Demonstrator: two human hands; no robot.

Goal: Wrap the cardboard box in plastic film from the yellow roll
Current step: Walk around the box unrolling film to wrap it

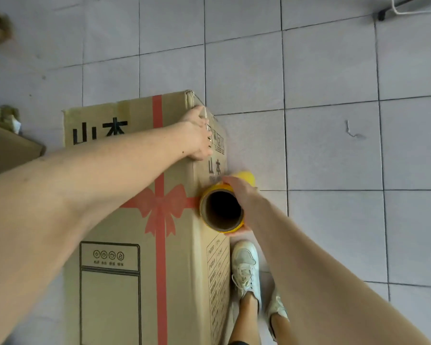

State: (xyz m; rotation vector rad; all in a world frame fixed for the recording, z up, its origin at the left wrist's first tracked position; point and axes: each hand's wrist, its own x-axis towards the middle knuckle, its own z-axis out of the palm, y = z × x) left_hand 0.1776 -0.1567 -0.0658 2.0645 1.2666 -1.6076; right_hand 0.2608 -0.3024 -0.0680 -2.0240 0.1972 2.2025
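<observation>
A tall cardboard box (135, 240) with a printed red ribbon and bow stands on the tiled floor below me. My left hand (197, 135) lies over its far right top edge, fingers curled down the right side, pressing on what looks like clear film there. My right hand (241, 192) grips the yellow roll (222, 210), held upright against the box's right side; I look down its dark cardboard core. The roll's lower yellow end (246, 176) shows beyond my fingers. The film itself is too clear to make out.
My two feet in white sneakers (246, 270) stand close to the box's right side. Another cardboard box (8, 148) sits at the left edge, with a greenish bundle (3, 118) behind it. A dark furniture leg (381, 16) and white cable are at the top right.
</observation>
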